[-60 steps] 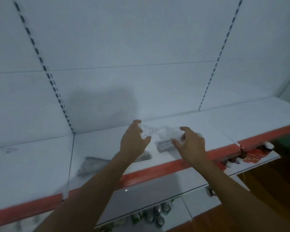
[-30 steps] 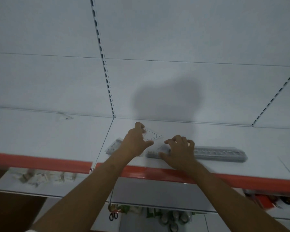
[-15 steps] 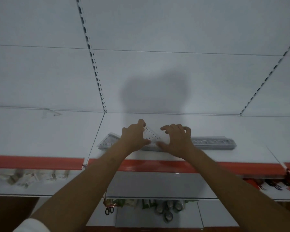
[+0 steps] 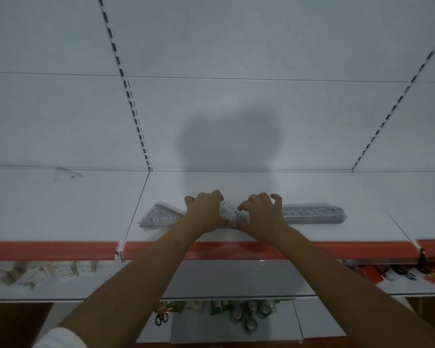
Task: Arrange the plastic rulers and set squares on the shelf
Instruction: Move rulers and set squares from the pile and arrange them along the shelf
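Head view: both hands raised to white shelf (image 4: 236, 187) with red front edge (image 4: 312, 249). Left hand (image 4: 206, 212) and right hand (image 4: 261, 213) close together, not touching, fingers curled, each gripping one side of clear set square (image 4: 230, 212). Printed scale of set square visible in gap between hands; lower edge near shelf surface, exact contact not discernible.

Stack of set squares (image 4: 161, 217) flat on shelf, just left of left hand, near corner partly hidden behind that hand. Stack of rulers (image 4: 314, 214) flat on shelf, directly right of right hand, long axis parallel to red front edge, near end hidden behind right hand.

Single clear set square (image 4: 65, 175) well left of left hand, on adjoining shelf section, at rear against back panel (image 4: 236, 96). Slotted uprights (image 4: 126, 81) on back panel above and left of hands; second upright far right.

Below hands: lower shelf (image 4: 236, 277). Small white packets (image 4: 43, 271) below and left of left hand; red packaged items (image 4: 412, 275) below and right of right hand. Scissors (image 4: 161, 318) and round rolls (image 4: 249, 315) lower still, beneath both forearms. White sleeve (image 4: 60, 339) at bottom left.
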Available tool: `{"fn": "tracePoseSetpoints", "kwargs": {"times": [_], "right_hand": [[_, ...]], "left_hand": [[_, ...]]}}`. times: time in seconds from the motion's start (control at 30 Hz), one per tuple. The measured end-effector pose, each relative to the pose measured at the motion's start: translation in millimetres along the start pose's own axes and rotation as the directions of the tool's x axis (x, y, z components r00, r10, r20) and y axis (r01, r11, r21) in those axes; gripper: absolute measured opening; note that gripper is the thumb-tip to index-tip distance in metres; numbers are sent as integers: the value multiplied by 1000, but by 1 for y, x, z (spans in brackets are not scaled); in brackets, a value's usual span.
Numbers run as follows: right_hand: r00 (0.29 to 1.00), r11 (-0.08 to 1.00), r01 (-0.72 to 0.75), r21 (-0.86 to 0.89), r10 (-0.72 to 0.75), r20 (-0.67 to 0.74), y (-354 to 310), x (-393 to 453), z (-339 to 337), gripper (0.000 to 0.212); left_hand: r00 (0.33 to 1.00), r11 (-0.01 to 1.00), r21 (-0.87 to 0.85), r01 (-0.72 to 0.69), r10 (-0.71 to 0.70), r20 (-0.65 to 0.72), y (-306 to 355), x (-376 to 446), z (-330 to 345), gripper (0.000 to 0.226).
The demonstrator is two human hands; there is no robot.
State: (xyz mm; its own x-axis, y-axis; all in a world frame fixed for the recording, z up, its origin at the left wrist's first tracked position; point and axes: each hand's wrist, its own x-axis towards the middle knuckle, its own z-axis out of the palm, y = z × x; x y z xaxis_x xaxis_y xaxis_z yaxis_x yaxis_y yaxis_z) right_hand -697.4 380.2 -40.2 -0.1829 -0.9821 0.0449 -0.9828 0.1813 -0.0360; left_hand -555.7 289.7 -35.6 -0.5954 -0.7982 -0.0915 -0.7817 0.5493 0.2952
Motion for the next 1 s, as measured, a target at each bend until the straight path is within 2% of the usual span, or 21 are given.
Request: {"fn": "tracePoseSetpoints", "kwargs": {"times": [0.2, 0.27, 0.4, 0.53, 0.6, 0.7, 0.77, 0.83, 0.9, 1.0], "right_hand": [[999, 999, 21, -47, -18, 47, 1, 1, 1, 50], [998, 996, 40, -82, -36, 55, 2, 2, -1, 46], [996, 991, 60, -121, -50, 79, 1, 3, 1, 42], [995, 993, 31, -112, -20, 99, -3, 3, 0, 40], [992, 992, 25, -122, -10, 125, -3, 4, -2, 44], [986, 988, 36, -150, -11, 167, -6, 7, -10, 63], [994, 996, 44, -79, -36, 101, -14, 13, -20, 69], [994, 993, 103, 61, -100, -50, -30, 27, -30, 60], [965, 948, 237, 215, -204, -165, -59, 46, -38, 51], [906, 850, 418, 322, -361, -221, -126, 69, -42, 48]], "left_hand": [[999, 1000, 14, 5, -5, 36, 1, -2, 2, 75], [999, 997, 74, 6, -10, 49, 0, -4, -1, 76], [1000, 962, 272, 20, -25, 15, -4, -7, -3, 55], [999, 953, 301, 31, -36, 11, -3, -8, -2, 48], [999, 951, 309, 27, -31, 8, -1, -10, -3, 51], [998, 964, 262, 44, -54, 30, 1, -17, -8, 68], [999, 980, 190, 49, -48, -13, -1, -27, -19, 72], [990, 993, 75, 86, -77, -121, -13, -44, -35, 66], [962, 983, 25, 181, -172, -210, -38, -71, -55, 60], [879, 915, 37, 403, -375, -294, -97, -124, -81, 58]]}}
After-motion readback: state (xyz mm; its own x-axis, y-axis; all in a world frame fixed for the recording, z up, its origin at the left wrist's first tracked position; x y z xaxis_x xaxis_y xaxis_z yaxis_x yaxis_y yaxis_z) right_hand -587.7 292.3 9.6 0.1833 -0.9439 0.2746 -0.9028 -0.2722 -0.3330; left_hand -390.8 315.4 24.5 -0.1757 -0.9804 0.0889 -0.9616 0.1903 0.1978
